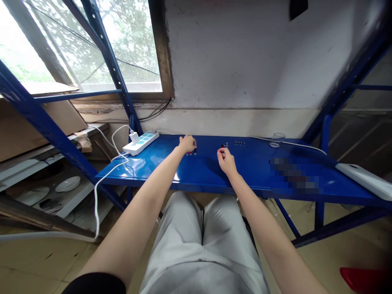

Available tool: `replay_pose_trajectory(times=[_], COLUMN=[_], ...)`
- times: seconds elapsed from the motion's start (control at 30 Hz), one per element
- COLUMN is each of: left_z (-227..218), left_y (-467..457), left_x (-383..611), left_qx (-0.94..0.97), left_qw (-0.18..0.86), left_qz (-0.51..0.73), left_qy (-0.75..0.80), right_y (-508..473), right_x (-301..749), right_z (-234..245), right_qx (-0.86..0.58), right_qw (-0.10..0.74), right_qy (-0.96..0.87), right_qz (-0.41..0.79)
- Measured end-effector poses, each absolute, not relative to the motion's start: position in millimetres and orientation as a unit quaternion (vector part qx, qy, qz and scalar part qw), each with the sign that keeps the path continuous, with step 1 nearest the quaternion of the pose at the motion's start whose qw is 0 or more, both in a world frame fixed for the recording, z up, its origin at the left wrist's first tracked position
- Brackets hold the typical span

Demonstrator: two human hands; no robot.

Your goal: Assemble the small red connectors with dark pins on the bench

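Note:
My left hand [187, 143] is over the far left part of the blue tabletop, its fingers bent down and closed. Just below its fingertips is a short row of small red and black pieces with pale ends [190, 154], too small to name. My right hand [227, 161] is low over the middle of the table, thumb and fingertips pinched together. Whatever the pinch holds, if anything, is hidden. Past its fingertips are a few small dark and clear bits [225, 145]. To their right, several tiny metallic pieces [239, 143] form neat rows.
A white power strip [142, 143] with a plugged-in charger [134, 136] is at the table's left end. A clear glass [277, 140] stands at the back right, by a white cable. A blurred dark patch [294, 175] and a white device [364, 179] lie right. Blue posts flank the table.

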State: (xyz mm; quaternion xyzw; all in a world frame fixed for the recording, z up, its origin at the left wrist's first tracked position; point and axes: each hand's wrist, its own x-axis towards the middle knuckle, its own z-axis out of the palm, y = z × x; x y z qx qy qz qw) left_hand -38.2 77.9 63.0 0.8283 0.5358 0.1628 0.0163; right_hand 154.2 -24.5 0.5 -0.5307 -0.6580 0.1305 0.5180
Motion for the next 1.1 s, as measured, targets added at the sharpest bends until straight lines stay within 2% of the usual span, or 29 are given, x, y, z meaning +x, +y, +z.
replay_pose_trajectory(times=[0.73,1.1], left_z=[60.3,58.2], left_y=[80.8,82.5], left_x=[-40.3,-44.7], left_qx=[0.816,0.813], left_qw=[0.06,0.084], left_qz=[0.193,0.21], left_qy=[0.541,0.537], right_y=[-24.5,-28.8], right_x=[155.5,161.4], right_z=[0.3,3.4], right_qx=[-0.537,-0.553], right_qw=[0.525,0.574], right_qy=[-0.649,-0.599], right_qz=[0.121,0.072])
